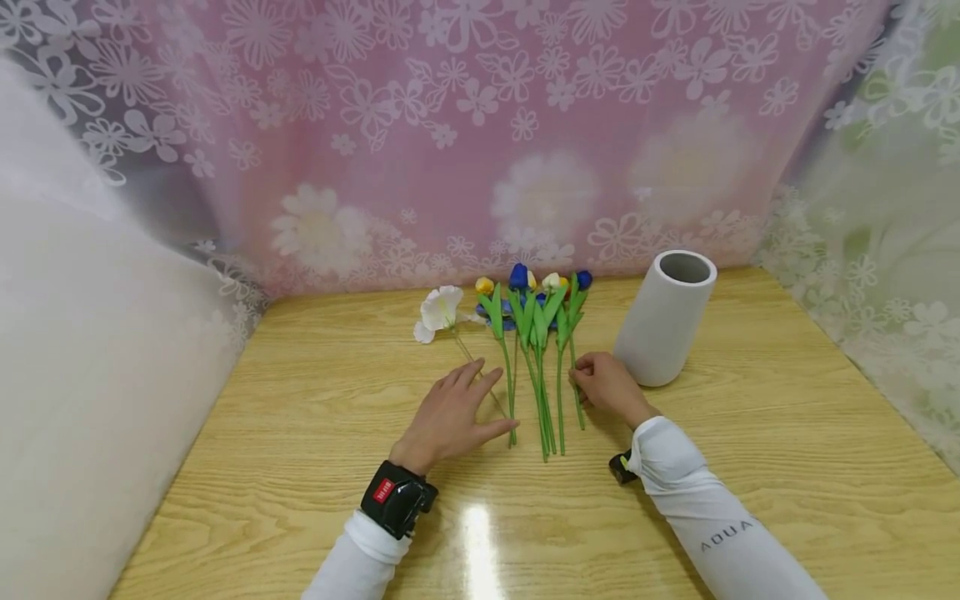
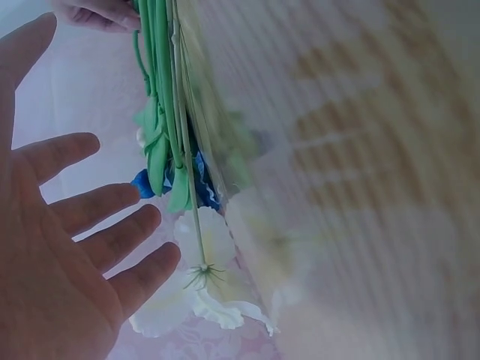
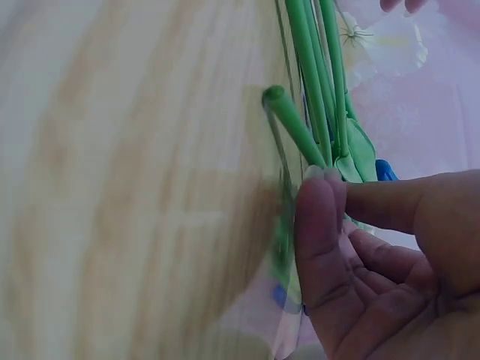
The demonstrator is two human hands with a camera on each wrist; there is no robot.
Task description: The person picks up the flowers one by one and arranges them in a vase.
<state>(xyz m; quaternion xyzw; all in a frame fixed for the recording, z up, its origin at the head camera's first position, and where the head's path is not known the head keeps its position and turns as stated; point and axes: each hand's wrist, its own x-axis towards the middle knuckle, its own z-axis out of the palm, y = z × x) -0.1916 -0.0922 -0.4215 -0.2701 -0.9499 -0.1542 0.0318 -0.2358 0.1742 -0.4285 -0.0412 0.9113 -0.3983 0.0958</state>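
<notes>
My right hand [image 1: 611, 387] pinches the green stem of the rightmost artificial tulip between thumb and fingers; a blue bloom [image 1: 584, 280] tops that end of the row. In the right wrist view the cut end of the stem [image 3: 296, 127] sticks out past the fingertips. My left hand [image 1: 450, 417] is spread, fingers apart, over the thin stem of a white flower [image 1: 441, 308], holding nothing. Between both hands lie several tulips, including a yellow one [image 1: 484, 286], a blue one [image 1: 519, 277] and a white one [image 1: 551, 282], stems toward me.
A tall white vase [image 1: 660, 333] stands upright just beyond my right hand, its mouth facing up. The wooden table [image 1: 300, 467] meets a pink flowered curtain [image 1: 450, 183] at the back. Pale cloth hangs along both sides.
</notes>
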